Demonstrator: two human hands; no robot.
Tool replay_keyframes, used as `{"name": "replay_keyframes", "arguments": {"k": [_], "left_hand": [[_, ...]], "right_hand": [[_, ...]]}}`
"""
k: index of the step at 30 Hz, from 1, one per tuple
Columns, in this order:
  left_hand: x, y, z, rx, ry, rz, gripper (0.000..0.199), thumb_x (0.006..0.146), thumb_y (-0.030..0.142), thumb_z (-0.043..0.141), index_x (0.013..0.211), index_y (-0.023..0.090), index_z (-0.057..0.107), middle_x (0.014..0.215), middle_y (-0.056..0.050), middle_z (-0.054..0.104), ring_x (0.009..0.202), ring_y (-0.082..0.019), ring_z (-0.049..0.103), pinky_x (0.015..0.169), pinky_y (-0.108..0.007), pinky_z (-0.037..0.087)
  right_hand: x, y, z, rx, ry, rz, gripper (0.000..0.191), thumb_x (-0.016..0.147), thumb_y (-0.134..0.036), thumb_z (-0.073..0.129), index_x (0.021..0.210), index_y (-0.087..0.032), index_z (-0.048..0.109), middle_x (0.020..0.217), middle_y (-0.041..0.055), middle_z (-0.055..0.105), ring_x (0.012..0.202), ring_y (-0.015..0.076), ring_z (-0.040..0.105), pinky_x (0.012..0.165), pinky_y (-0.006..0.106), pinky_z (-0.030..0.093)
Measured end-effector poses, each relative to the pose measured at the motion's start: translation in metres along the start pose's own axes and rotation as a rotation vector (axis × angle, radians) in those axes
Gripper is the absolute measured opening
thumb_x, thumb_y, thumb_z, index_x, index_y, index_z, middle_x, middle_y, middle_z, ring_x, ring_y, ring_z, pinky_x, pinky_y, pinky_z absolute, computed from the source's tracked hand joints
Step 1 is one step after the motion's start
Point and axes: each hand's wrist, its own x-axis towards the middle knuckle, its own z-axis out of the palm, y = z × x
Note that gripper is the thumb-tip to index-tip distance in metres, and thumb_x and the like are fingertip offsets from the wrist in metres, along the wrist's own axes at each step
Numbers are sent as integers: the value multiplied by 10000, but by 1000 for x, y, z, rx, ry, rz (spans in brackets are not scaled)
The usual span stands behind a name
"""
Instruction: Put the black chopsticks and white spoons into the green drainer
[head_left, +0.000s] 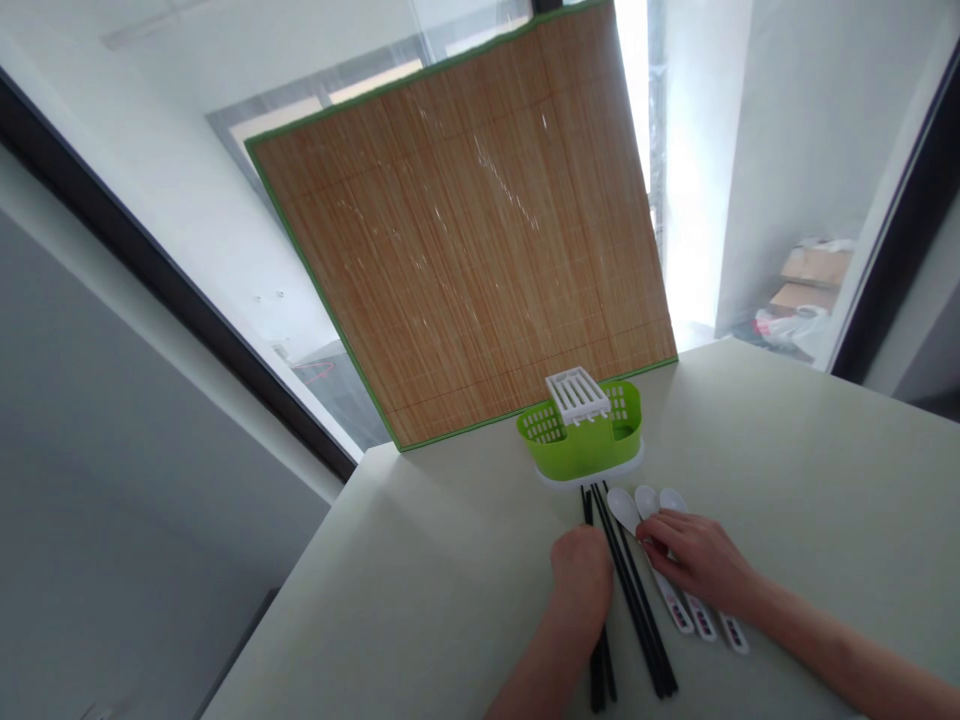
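Observation:
Curled over a set of black chopsticks (598,675), my left hand (583,575) is closed, and its fingertips are hidden from above. More black chopsticks (646,640) lie just to its right, pointing away from me. My right hand (694,555) reaches in from the right, fingers bent together at the neck of the leftmost white spoon (622,507). Beneath and beside that hand are a middle white spoon (646,499) and a right-hand white spoon (673,498), with patterned handle ends towards me.
Beyond the chopstick tips stands a green cutlery basket (576,455) on a white base, with a white slatted rack (577,393) at its middle. Behind it a green-edged bamboo mat (472,240) leans against the glass. All rest on a pale table (450,560); cardboard boxes (814,275) sit beyond the glass.

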Motion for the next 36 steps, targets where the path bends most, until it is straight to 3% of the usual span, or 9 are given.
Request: {"name": "replay_keyframes", "arguments": {"k": [6,12,15,18,22,25,27,30,36], "left_hand": [[-1,-4,-2,-3,1,-17,273,761,43,456,899,116,681,888,-147,693,880,-264,664,757,-330,505],[-2,-17,0,-75,114,-30,204,728,109,487,812,123,672,836,-136,691,822,-255,657,699,-317,482],[-2,-33,-11,-271,179,-16,106,742,193,531,743,156,631,721,-69,671,707,-205,636,616,-273,451],[-3,-49,-27,-575,288,101,118,816,253,503,761,182,580,639,5,620,581,-124,571,552,-220,418],[-7,-62,-43,-890,424,199,150,873,323,483,884,195,561,740,13,642,593,-90,558,541,-184,444],[-11,-66,-48,-964,493,220,159,869,335,513,934,203,574,797,6,663,648,-96,593,557,-181,479],[-13,-69,-48,-970,530,228,151,865,325,528,936,206,588,803,6,666,683,-100,614,591,-185,502],[-15,-73,-45,-964,536,223,148,863,308,533,943,208,607,821,2,679,727,-108,637,641,-196,524],[-17,-76,-32,-936,459,204,166,852,289,523,926,208,647,842,-9,699,749,-125,644,625,-198,519]], "right_hand": [[1,2,0,6,-10,4,151,913,-221,399,885,-210,547,788,18,613,757,178,571,668,291,372],[4,2,-2,18,-13,13,161,916,-231,392,882,-212,549,773,17,602,748,175,561,663,289,370],[8,0,-10,60,-13,54,158,913,-243,402,898,-222,557,774,9,602,741,167,559,664,282,371],[18,-6,-22,141,-22,108,137,893,-265,446,941,-248,572,772,-12,606,732,156,570,664,270,374],[40,-26,-31,220,-53,81,216,854,-333,524,1057,-272,566,792,-28,624,728,158,584,647,265,371],[58,-43,-26,252,-50,12,345,831,-367,559,1160,-269,523,854,-23,645,753,167,596,649,266,370],[70,-50,-18,258,-48,-17,303,829,-360,560,1111,-250,547,861,-16,651,750,167,597,639,261,367],[85,-53,-3,250,-60,-32,121,848,-316,528,877,-225,602,815,-7,649,724,155,591,615,246,359],[92,-44,19,263,-98,-60,118,828,-258,563,738,-206,619,732,1,653,672,145,590,602,231,379]]}}
